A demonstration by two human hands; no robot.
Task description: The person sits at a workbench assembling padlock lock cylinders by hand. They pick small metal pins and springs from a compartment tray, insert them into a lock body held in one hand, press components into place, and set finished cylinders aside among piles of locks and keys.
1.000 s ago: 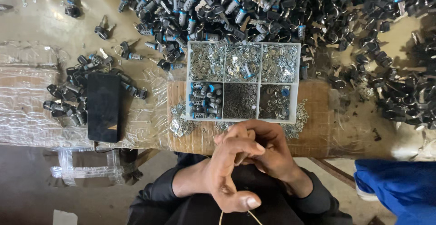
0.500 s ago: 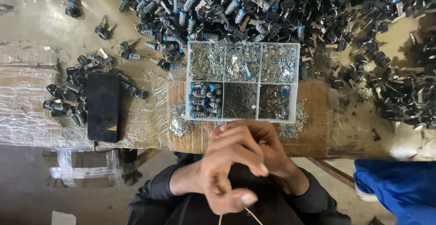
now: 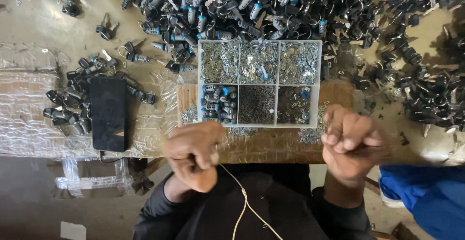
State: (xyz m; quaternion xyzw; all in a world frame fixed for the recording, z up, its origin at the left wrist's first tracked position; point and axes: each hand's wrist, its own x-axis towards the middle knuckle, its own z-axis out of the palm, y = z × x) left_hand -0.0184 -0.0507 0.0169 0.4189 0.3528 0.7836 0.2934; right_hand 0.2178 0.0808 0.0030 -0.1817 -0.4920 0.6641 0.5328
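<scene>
Hands have parted since the earlier frames, now well apart below the compartment tray (image 3: 259, 83).
Left hand (image 3: 193, 155) and right hand (image 3: 352, 142) both show curled fingers; blur hides whether they hold anything. Left sits nearer the tray's lock-cylinder compartment (image 3: 219, 105).

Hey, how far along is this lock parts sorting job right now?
Done: the six-compartment tray holds sorted small metal parts. In hand: the left hand and right hand are closed and blurred; what they pinch cannot be made out. Left: a big pile of lock cylinders lies unsorted, plus a smaller heap by the phone.
</scene>
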